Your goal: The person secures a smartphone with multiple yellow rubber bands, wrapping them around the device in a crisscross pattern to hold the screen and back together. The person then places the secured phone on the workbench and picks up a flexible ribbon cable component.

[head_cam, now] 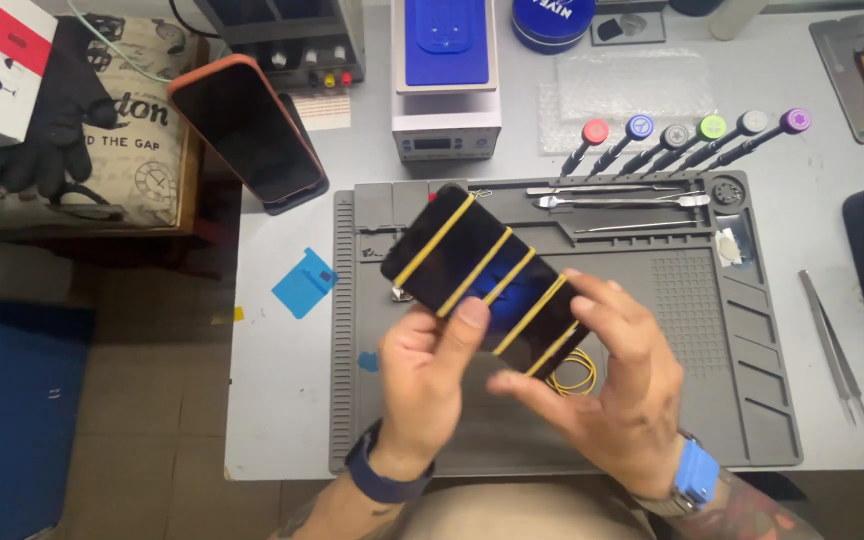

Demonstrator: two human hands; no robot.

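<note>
Yellow rubber bands (474,268), five of them stretched crosswise, bound a dark smartphone (482,275) that both hands held tilted above the mat. The left hand (424,365) had closed round the phone's lower edge from beneath, thumb pressed flat on the glass between two bands. The right hand (612,375) gripped the phone's near end, fingers curled over the edge beside the last band, thumb underneath. Below the phone, a few loose yellow bands (577,372) lay on the grey silicone work mat (692,300), partly hidden by the right hand. Along the mat's top trays lay metal pry tools and a spudger (617,200). Just beyond the mat stood a row of six precision screwdrivers (687,140) with caps in red, blue, grey, green, white and purple. A second phone in an orange case (247,130) leaned propped at the mat's upper left corner, and a blue plastic card (304,283) lay on the grey tabletop (272,400) just left of the mat. A white heating unit with a blue pad (445,75) stood behind the mat; a sheet of bubble wrap (632,95) lay to its right. Tweezers (832,345) rested on the table right of the mat. A black glove (57,105) lay on a box far left.
</note>
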